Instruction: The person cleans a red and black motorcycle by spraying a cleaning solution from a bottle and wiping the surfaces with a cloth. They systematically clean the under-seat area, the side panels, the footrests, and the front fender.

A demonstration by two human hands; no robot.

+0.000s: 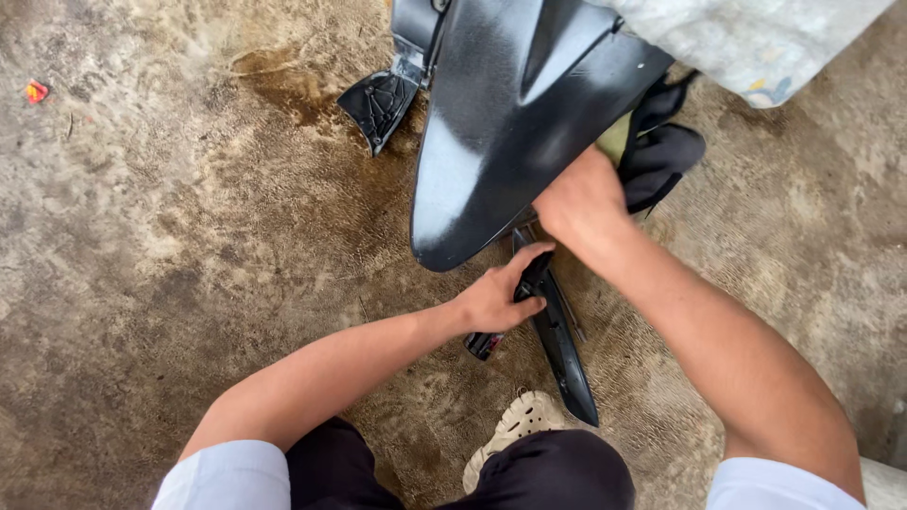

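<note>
Now – left hand [491, 300] grip clamped on one tool [484, 344] | right hand [581, 200] grip hidden – cannot tell

Left hand [496, 297]: forearm bare, reaching forward from lower left, wrist straight, fingers curled closed in a grip, thumb extended upward. Right hand [581, 198]: forearm bare, extended diagonally from lower right, wrist bent, back of hand up, fingers hidden from view.

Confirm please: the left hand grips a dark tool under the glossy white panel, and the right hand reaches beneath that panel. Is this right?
One detail is wrong: the panel is glossy black, not white. The head view shows it. The left hand grips a dark tool under it, and the right hand reaches beneath it.
</note>
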